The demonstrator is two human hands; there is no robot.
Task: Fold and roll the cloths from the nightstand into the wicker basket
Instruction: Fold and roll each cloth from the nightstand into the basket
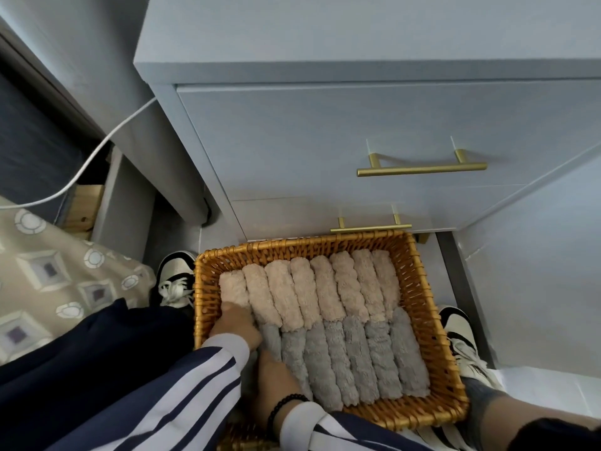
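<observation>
The wicker basket (432, 323) sits on the floor at six o'clock from the nightstand (325, 138), packed with a far row of beige rolls (312, 291) and a near row of grey rolls (357, 362); I judge the last grey roll (271, 338), at nine o'clock in the basket, should be wedged down snugly so it cannot unroll. My left hand (235, 322) presses it with curled fingers, while my right hand (279, 375) pushes beside it; whether either truly grasps it, I cannot tell.
</observation>
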